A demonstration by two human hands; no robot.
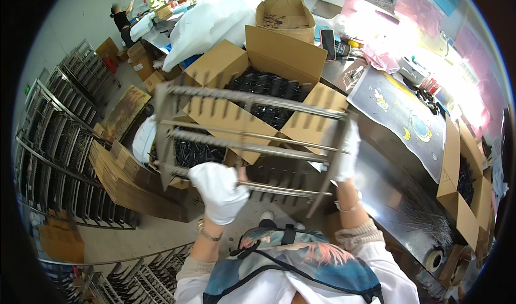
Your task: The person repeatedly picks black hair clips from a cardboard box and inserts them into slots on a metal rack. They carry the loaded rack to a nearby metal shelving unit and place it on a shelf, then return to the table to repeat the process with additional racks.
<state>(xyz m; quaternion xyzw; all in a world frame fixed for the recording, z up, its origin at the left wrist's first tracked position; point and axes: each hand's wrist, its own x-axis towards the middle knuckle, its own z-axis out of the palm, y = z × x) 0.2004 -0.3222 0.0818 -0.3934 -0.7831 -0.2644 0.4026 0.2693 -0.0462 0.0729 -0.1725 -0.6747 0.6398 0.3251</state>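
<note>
A metal rack (252,140) with several parallel bars and rows of short pegs is held up in front of me, slightly tilted and blurred by motion. My left hand (217,191), in a white glove with a bare fingertip showing, is closed at its lower bar. My right hand (348,149), also white-gloved, grips the rack's right end; its fingers are partly hidden. Behind the rack stands an open cardboard box (282,46) filled with small shiny black parts (263,86). More black parts (199,152) lie in a lower box, seen through the bars.
A metal worktable (387,196) runs along the right, bearing a printed grey mat (403,116), a phone (327,43) and another cardboard box (454,180). Metal racks (59,159) stand at the left beside flattened cardboard (123,183). Another person (121,22) is far back.
</note>
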